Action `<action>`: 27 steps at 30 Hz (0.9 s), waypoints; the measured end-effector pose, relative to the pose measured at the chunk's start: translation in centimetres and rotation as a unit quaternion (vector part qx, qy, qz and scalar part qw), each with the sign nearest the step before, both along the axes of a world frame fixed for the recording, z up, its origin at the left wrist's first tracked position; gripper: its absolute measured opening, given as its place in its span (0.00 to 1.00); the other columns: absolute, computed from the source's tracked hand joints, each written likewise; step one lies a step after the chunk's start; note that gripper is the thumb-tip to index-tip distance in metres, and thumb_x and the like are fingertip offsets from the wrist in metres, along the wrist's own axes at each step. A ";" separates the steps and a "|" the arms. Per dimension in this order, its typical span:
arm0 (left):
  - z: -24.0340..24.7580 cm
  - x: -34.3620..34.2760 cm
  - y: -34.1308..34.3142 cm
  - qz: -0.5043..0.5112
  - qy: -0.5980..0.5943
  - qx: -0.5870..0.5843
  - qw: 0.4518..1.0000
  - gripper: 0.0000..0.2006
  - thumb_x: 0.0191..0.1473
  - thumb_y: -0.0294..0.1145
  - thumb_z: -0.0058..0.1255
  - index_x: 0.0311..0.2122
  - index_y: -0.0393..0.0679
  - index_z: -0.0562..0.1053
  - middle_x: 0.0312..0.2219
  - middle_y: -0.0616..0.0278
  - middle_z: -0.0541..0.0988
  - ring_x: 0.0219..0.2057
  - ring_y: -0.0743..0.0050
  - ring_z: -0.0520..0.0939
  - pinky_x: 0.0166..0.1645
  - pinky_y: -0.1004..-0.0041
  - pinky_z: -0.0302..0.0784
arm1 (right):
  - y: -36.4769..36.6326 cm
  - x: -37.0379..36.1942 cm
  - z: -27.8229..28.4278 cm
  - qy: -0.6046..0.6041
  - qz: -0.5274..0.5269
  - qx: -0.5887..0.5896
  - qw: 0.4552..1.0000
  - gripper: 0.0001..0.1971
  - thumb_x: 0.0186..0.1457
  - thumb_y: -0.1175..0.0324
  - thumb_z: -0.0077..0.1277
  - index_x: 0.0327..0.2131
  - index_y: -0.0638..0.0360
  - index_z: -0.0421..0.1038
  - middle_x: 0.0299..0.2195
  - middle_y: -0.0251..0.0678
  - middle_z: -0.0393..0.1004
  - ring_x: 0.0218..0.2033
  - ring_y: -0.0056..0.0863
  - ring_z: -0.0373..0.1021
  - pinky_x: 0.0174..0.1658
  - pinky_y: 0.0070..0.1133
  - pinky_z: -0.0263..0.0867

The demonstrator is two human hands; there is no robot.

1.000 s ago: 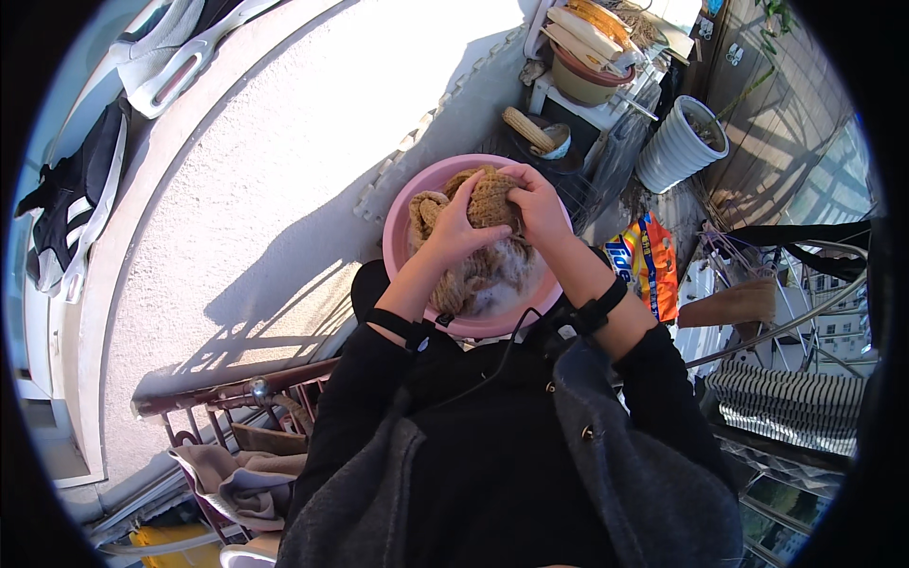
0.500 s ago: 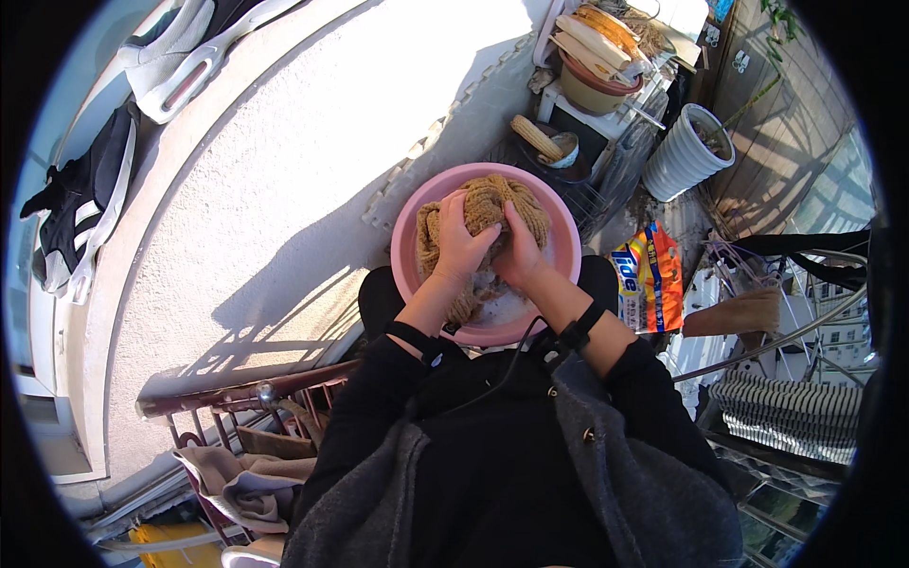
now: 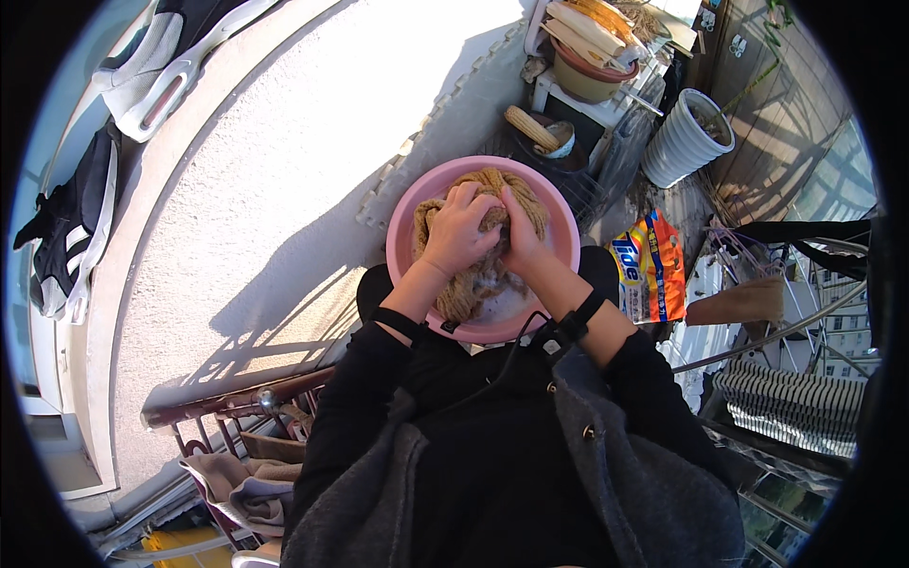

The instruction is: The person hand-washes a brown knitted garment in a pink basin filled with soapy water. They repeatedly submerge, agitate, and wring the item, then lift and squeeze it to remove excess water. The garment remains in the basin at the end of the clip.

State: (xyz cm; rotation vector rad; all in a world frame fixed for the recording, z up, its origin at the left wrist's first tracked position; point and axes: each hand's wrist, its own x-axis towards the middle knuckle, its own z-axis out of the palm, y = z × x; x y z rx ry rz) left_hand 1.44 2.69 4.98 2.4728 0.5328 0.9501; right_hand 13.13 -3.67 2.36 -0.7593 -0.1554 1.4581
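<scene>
A wet brown cable-knit garment (image 3: 461, 295) lies bunched in a round pink basin (image 3: 404, 222), which stands between my knees. White suds (image 3: 505, 303) show in the near part of the basin. My left hand (image 3: 459, 235) is curled over the bunched knit from the left. Facing it, my right hand (image 3: 520, 237) presses on the knit from the right, thumb upward. A fold of the wool is squeezed between the two hands. The garment's full shape is hidden by its folds and by my fingers.
An orange-and-blue detergent bag (image 3: 663, 270) stands right of the basin. Beyond it is a white ribbed flowerpot (image 3: 689, 142). A dark pan (image 3: 544, 156) with a corn cob and bowl sits past the basin's far rim. Shoes (image 3: 76, 227) rest on the left ledge.
My left fingers have curled more tightly, and both hands have come closer together over the knit. The view has shifted slightly; the basin has stayed between my knees.
</scene>
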 end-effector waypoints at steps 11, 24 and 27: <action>-3.7 1.3 -2.0 0.128 -0.035 -0.091 0.987 0.10 0.47 0.32 0.57 0.34 0.41 0.71 0.29 0.54 0.72 0.32 0.51 0.76 0.37 0.64 0.74 | 1.1 0.3 -6.5 -0.127 0.011 -0.032 0.991 0.21 0.64 0.50 0.38 0.49 0.54 0.68 0.44 0.37 0.73 0.43 0.31 0.70 0.50 0.25 0.64; -3.6 -2.8 1.5 -0.048 -0.382 -0.596 0.704 0.09 0.50 0.23 0.43 0.39 0.39 0.70 0.38 0.58 0.75 0.41 0.70 0.75 0.48 0.73 0.71 | -0.1 3.4 -0.8 -0.224 0.087 -0.079 0.968 0.15 0.55 0.67 0.52 0.46 0.59 0.69 0.39 0.31 0.72 0.40 0.22 0.69 0.37 0.24 0.69; -1.9 -3.2 1.2 -0.025 -0.340 -0.626 0.701 0.08 0.52 0.25 0.45 0.39 0.39 0.69 0.39 0.58 0.75 0.40 0.71 0.75 0.48 0.73 0.71 | 0.4 4.4 -0.2 -0.241 0.068 -0.023 0.968 0.15 0.53 0.74 0.51 0.46 0.61 0.69 0.39 0.33 0.73 0.40 0.23 0.70 0.42 0.23 0.68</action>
